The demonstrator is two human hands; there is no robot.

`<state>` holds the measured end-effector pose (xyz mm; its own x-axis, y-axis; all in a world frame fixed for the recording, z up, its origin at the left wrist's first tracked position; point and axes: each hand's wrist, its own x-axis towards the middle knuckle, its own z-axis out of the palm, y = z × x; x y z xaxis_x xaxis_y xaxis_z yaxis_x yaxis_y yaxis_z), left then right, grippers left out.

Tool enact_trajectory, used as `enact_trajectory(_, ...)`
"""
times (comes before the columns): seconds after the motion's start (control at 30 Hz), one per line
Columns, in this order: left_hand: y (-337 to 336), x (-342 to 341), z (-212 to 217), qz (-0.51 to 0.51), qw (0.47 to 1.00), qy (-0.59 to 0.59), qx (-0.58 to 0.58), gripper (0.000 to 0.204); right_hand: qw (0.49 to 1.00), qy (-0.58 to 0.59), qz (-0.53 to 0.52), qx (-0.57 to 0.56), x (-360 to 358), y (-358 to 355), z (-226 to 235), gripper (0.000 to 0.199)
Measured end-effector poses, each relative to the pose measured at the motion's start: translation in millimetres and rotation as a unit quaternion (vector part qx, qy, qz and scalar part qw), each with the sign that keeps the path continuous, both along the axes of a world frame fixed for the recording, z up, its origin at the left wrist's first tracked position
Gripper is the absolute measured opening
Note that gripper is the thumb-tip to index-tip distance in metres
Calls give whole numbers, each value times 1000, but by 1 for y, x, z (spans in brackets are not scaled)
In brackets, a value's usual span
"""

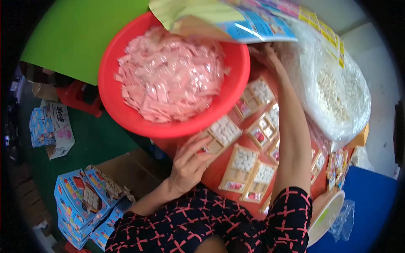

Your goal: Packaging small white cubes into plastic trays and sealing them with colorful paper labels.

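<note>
My left hand (pixel 187 162) is closed around the near left end of a small wooden compartment tray (pixel 225 130) filled partly with white pieces. Its fingers cover a red-and-white picture packet in that tray. My right arm stretches across the table, and my right hand (pixel 266 58) is at the lower edge of a blurred printed sheet (pixel 257 27); its fingers are partly hidden there. Below the left tray lie more such trays (pixel 239 166) with white pieces and picture packets. A red basin (pixel 177 130) heaped with pink wrapped strips (pixel 168 80) stands beside the left hand.
A clear bag (pixel 333 97) of small white pieces stands right of my right arm. Blue printed boxes (pixel 82 198) are stacked at lower left. An open carton (pixel 63 126) with blue packets sits farther left. A white bowl (pixel 327 215) is at the lower right.
</note>
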<state>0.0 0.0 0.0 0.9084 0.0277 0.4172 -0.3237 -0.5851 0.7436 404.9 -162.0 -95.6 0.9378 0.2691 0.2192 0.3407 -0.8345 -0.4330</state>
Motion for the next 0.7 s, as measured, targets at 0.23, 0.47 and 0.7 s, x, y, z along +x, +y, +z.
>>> enact_trajectory(0.23, 10, 7, 3, -15, 999, 8, -46, 25, 996, 33, -34, 72, -51, 4, 46, 98)
enact_trajectory(0.47, 22, 13, 33, -88, 990, -49, -101, 23, 580, 342, -85, 735, -107, 2, 130, 51)
enact_trajectory(0.7, 54, 48, 84, -154, 975, -157, 2, 16, 607, 226, -153, 746, -62, 49, 155, 29)
